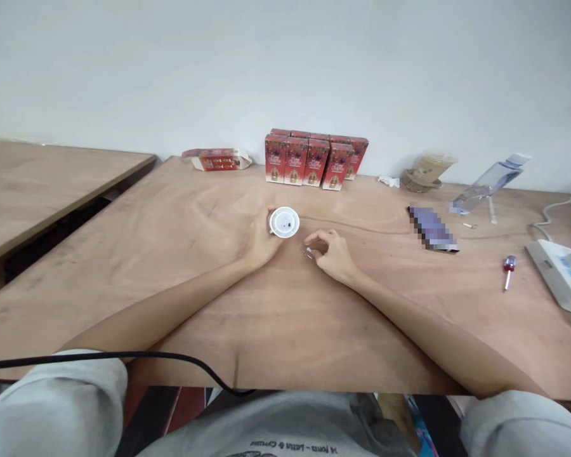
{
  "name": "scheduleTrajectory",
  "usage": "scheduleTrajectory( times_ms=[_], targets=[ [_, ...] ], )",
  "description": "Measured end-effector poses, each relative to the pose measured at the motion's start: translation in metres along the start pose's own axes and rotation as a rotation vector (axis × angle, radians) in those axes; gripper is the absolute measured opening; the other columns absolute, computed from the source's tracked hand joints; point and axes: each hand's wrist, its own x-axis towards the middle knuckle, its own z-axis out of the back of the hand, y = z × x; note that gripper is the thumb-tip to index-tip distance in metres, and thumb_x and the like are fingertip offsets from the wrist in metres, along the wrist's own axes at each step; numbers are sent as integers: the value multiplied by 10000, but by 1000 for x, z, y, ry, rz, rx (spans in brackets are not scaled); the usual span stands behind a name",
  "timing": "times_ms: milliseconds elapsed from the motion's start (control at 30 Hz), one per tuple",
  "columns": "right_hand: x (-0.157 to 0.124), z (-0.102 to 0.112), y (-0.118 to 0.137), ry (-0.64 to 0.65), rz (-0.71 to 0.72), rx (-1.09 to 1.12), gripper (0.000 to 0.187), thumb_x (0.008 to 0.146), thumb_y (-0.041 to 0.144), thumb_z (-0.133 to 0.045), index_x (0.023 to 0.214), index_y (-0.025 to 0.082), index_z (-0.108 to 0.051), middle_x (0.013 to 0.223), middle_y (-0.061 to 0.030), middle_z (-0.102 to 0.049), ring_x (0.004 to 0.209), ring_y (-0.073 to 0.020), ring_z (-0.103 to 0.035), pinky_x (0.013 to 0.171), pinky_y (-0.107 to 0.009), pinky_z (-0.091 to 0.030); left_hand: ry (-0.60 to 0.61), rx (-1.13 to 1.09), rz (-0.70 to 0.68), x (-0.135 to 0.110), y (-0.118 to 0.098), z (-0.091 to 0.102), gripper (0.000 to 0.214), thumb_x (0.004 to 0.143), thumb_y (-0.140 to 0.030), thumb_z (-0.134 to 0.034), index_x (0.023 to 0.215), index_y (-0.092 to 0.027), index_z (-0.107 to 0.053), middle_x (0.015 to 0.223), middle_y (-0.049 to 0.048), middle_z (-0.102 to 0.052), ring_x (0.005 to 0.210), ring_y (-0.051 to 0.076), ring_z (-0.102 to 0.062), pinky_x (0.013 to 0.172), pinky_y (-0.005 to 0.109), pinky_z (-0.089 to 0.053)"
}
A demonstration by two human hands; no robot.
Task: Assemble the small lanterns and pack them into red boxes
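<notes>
My left hand [261, 240] rests on the wooden table [171, 266] and grips a small round white device [284, 222] from its left side. My right hand [330, 252] lies just right of it, fingers curled in a pinch over a tiny metal piece [308, 252] on the table surface. What that piece is I cannot make out. The two hands sit a few centimetres apart near the table's middle.
Several red cartons [314, 160] stand at the wall, one open carton [217, 159] lying to their left. A phone [432, 228], a red-handled screwdriver [508, 269], a plastic bottle [488, 183], a cup [426, 171] and a white box [559, 270] lie to the right. A second table [38, 190] stands left.
</notes>
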Motion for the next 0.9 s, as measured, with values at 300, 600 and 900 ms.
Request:
scheduleTrajectory(
  times_ms=[300,600,900],
  targets=[
    [0,-2,-2,14,-56,15,202,669,62,-569,796,200,-645,750,-17,-666,749,-176,-593,697,-336,-486,42,89,-61,-2,-2,1,327,764,-254,-631,1047,-209,-473,1047,54,-650,972,213,-626,835,371,-501],
    [1,1,2,85,-87,-59,195,711,81,-579,840,210,-647,829,-34,-687,850,-214,-573,742,-352,-459,6,-45,-22,-1,-1,0,348,689,-195,-702,985,-229,-523,1019,50,-672,966,256,-626,849,401,-472],
    [1,-2,-2,66,-7,-54,172,756,57,-540,816,194,-625,801,-27,-665,771,-172,-585,727,-320,-471,8,-59,-29,-2,1,-1,355,687,-210,-702,997,-239,-531,1012,44,-677,945,252,-638,837,401,-471]
  ],
)
